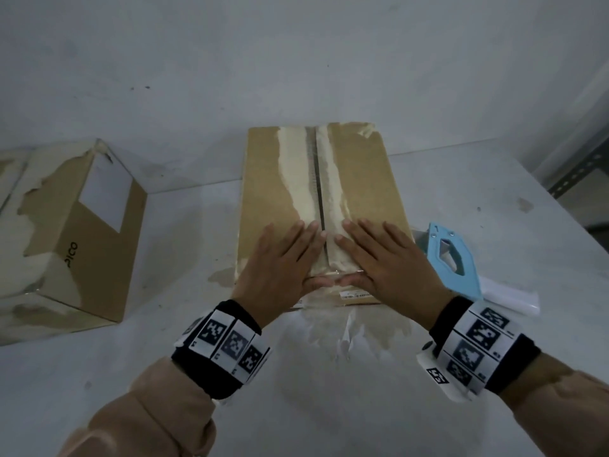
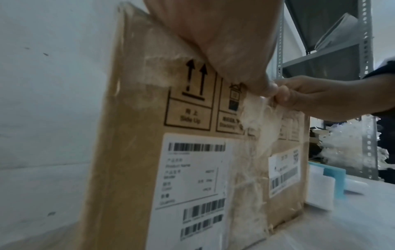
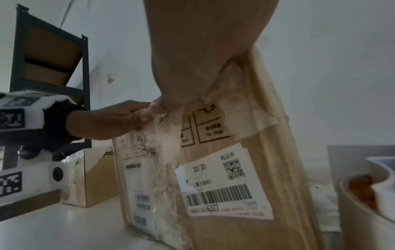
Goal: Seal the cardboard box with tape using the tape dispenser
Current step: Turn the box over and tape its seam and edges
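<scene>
The cardboard box [image 1: 270, 179] lies flat on the white table [image 1: 329, 374], its centre seam [image 1: 318, 192] running away from me between torn pale strips. My left hand [image 1: 296, 255] and right hand [image 1: 365, 255] rest flat on the top, one on each side of the seam near the front edge. Their fingers are straight, and both thumbs press clear tape [image 1: 329, 276] down over the front face. In the left wrist view the two thumb tips meet on the labelled front face of the box [image 2: 132, 152]. The blue tape dispenser [image 1: 451, 262] lies on the table just right of the box, untouched.
A second torn cardboard box [image 1: 75, 232] stands at the left. A white paper roll [image 1: 507, 295] lies under the dispenser. The wall is close behind, a grey metal shelf [image 1: 580, 169] stands at the far right, and a dark shelf [image 3: 51, 67] is off to the left.
</scene>
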Demonstrator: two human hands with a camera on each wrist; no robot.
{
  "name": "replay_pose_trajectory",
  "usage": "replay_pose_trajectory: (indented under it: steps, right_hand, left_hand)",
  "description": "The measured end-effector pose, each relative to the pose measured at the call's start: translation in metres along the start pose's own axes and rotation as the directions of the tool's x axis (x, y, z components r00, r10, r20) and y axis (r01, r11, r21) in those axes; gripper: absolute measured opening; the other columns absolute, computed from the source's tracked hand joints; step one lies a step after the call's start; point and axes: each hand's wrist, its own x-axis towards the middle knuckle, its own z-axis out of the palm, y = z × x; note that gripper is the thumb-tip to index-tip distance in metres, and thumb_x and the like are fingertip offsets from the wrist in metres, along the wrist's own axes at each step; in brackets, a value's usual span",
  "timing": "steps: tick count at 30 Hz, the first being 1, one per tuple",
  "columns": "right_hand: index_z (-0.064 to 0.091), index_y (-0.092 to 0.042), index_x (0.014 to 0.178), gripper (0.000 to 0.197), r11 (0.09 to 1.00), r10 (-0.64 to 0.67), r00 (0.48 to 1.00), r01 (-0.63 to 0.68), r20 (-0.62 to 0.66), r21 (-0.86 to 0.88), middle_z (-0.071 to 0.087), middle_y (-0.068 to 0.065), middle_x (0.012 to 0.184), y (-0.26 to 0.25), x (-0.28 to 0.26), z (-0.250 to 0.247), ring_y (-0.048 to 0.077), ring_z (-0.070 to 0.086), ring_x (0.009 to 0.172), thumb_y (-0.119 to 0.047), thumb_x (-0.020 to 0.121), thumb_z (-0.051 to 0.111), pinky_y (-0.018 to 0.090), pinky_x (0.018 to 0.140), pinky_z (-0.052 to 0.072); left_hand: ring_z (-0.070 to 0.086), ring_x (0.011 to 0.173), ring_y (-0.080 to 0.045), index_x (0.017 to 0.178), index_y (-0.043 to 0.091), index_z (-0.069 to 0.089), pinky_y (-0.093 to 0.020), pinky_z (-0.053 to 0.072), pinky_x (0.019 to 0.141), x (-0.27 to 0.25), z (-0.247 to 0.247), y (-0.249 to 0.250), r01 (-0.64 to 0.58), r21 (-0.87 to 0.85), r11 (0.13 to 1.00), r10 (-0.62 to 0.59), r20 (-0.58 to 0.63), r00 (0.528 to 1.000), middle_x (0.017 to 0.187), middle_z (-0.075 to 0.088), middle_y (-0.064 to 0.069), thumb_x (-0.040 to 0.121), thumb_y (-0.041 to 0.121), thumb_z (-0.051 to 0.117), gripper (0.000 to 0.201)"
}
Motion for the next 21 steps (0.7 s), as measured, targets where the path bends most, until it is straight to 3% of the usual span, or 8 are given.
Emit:
replay_pose_trajectory:
  steps: [5,8,10,12,14,16,18,21]
  right_hand:
    - [0.042,-0.013,0.13,0.059,1.0,0.023,0.999,-0.023,-0.024,-0.02,0.055,0.013,0.131,0.012,-0.015,0.007,0.031,0.052,0.12,-0.054,0.096,0.018,0.045,0.1,0.034]
    - [0.035,-0.012,0.135,0.06,0.999,-0.006,1.0,0.005,0.022,0.039,0.048,0.016,0.138,0.025,-0.026,0.009,0.03,0.037,0.129,-0.052,0.096,0.014,0.041,0.107,0.022]
    - [0.028,-0.013,0.14,0.064,0.989,-0.036,0.999,0.033,0.023,0.145,0.039,0.012,0.144,0.031,-0.032,0.006,0.022,0.024,0.134,-0.057,0.094,0.016,0.037,0.112,0.014]
    - [0.021,-0.019,0.144,0.073,0.939,0.032,0.998,-0.013,-0.048,0.345,0.024,-0.001,0.147,0.033,-0.036,0.0,0.005,0.009,0.136,-0.066,0.088,0.023,0.029,0.116,0.012]
    - [0.021,-0.02,0.143,0.074,0.891,0.109,0.988,-0.048,-0.111,0.451,0.019,-0.007,0.144,0.033,-0.034,-0.006,-0.003,0.004,0.132,-0.068,0.086,0.024,0.019,0.109,0.01]
    - [0.029,-0.013,0.141,0.07,0.908,0.088,0.988,-0.027,-0.129,0.418,0.029,0.003,0.145,0.034,-0.029,-0.007,0.01,0.013,0.135,-0.061,0.092,0.019,0.021,0.112,0.011]
    - [0.033,-0.01,0.137,0.061,0.935,0.031,0.996,0.002,-0.086,0.355,0.039,0.015,0.142,0.039,-0.027,0.0,0.023,0.022,0.133,-0.053,0.097,0.016,0.031,0.11,0.019]
    - [0.034,-0.01,0.135,0.058,0.954,0.009,0.993,0.025,-0.114,0.298,0.044,0.017,0.139,0.045,-0.029,0.011,0.025,0.027,0.131,-0.05,0.097,0.015,0.046,0.1,0.029]
  left_hand:
    - [0.054,0.119,-0.023,0.128,0.012,0.043,-0.047,0.049,0.087,-0.006,0.006,-0.006,-0.012,0.067,0.998,0.015,-0.046,0.999,0.13,0.058,-0.007,0.093,0.057,0.014,0.063]
    - [0.045,0.124,-0.023,0.131,0.013,0.042,-0.046,0.048,0.089,-0.011,0.008,-0.011,-0.019,0.11,0.994,0.024,-0.043,0.999,0.135,0.054,-0.007,0.086,0.058,0.028,0.065]
    - [0.051,0.122,-0.024,0.129,0.013,0.045,-0.046,0.049,0.088,-0.012,0.005,-0.012,-0.024,0.108,0.994,0.03,-0.052,0.998,0.134,0.055,-0.006,0.085,0.06,0.03,0.066]
    - [0.057,0.117,-0.024,0.123,0.014,0.053,-0.044,0.045,0.089,-0.009,-0.003,-0.005,0.017,0.016,1.0,-0.015,-0.077,0.997,0.129,0.059,-0.005,0.085,0.067,0.025,0.071]
    - [0.06,0.111,-0.024,0.115,0.015,0.06,-0.043,0.041,0.091,-0.002,-0.014,0.01,0.095,-0.094,0.991,-0.104,-0.099,0.99,0.122,0.063,-0.006,0.085,0.071,0.016,0.078]
    - [0.059,0.113,-0.026,0.118,0.016,0.06,-0.047,0.043,0.092,0.008,-0.017,0.026,0.134,-0.109,0.985,-0.145,-0.105,0.984,0.124,0.062,-0.008,0.086,0.068,0.01,0.079]
    - [0.056,0.118,-0.027,0.127,0.018,0.051,-0.052,0.045,0.09,0.017,-0.011,0.033,0.128,-0.087,0.988,-0.134,-0.058,0.989,0.129,0.058,-0.008,0.088,0.065,0.008,0.074]
    - [0.058,0.116,-0.026,0.129,0.019,0.039,-0.047,0.049,0.087,0.022,0.001,0.027,0.101,-0.046,0.994,-0.103,-0.028,0.994,0.13,0.058,-0.006,0.089,0.064,0.005,0.069]
